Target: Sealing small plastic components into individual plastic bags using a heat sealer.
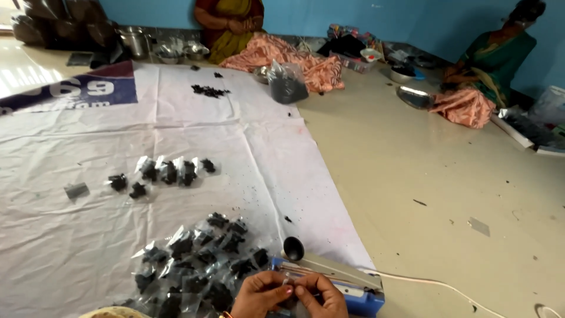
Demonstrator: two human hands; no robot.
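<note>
At the bottom edge, my left hand (258, 295) and my right hand (322, 298) meet over the near end of a blue heat sealer (359, 290). Both pinch a small clear packet (288, 287) between their fingertips. The sealer's arm carries a black knob (293, 248) just above my hands. Left of my left hand lies a pile of several small clear packets with black contents (194, 265). Further up the sheet, a short row of the same packets (170, 171) is spread out.
A white printed sheet (247, 135) covers the floor on the left, with beige floor to its right. The sealer's white cable (435, 284) trails right. A clear bag of black material (286, 82), metal bowls (170, 54) and two seated people (229, 23) (494, 56) are at the far side.
</note>
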